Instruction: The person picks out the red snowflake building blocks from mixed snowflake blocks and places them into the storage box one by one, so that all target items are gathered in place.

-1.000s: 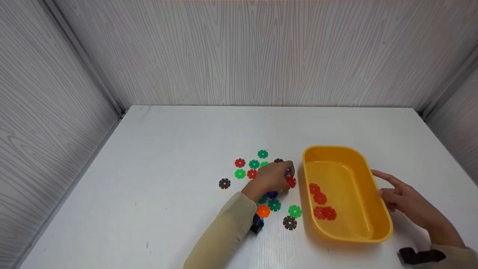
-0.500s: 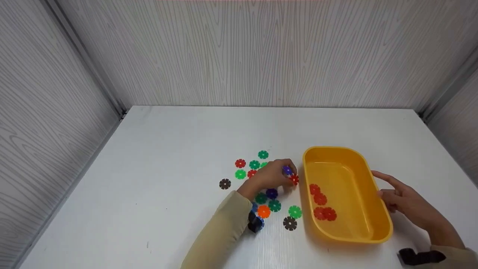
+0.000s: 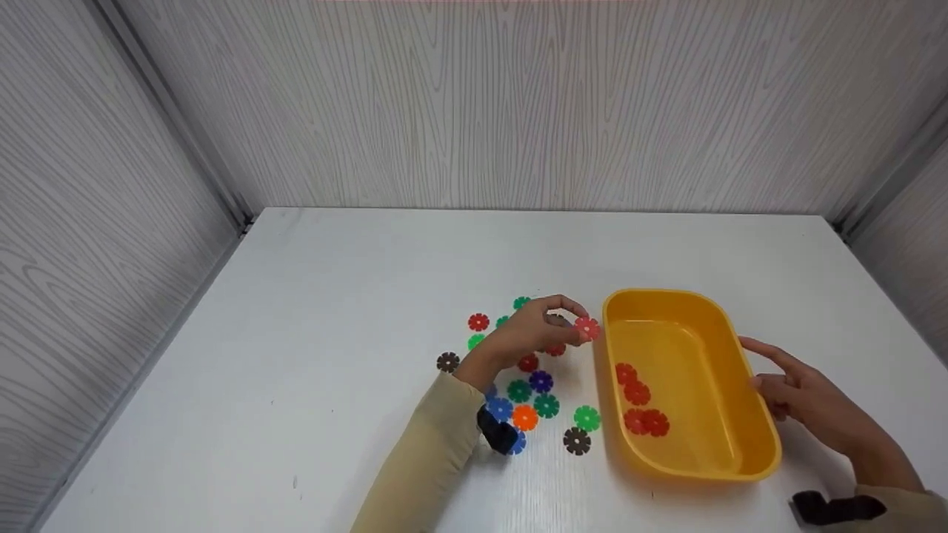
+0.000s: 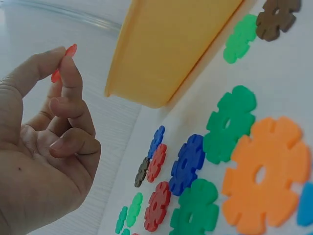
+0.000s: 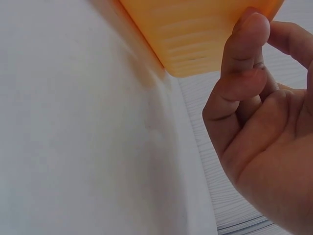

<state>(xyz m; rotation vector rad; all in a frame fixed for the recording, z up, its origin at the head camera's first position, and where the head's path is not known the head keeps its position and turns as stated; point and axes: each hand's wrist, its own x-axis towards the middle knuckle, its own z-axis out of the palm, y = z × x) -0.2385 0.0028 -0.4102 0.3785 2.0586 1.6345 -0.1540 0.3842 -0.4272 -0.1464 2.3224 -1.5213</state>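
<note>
In the head view my left hand (image 3: 526, 332) pinches a red notched plastic building disc (image 3: 587, 329) between thumb and index finger. It is raised beside the left rim of a yellow plastic tub (image 3: 689, 355). The left wrist view has the disc (image 4: 72, 50) edge-on at the fingertips, the other fingers loosely bent. My right hand (image 3: 815, 403) touches the tub's right side, index finger stretched out to the rim. From the right wrist, fingertips overlap the tub's outer wall (image 5: 190, 39). Several red discs (image 3: 635, 392) lie in the tub.
More notched discs lie left of the tub: an orange disc (image 3: 525, 417), a purple disc (image 3: 541, 381), green, blue, red and brown ones. The left forearm and hand cover some of them. A wood-grain panel (image 3: 474, 104) stands along the table's back edge.
My left hand has lifted the red disc from among the other discs, moving up and slightly right toward the tub's rim. The right hand and the tub stay put.
</note>
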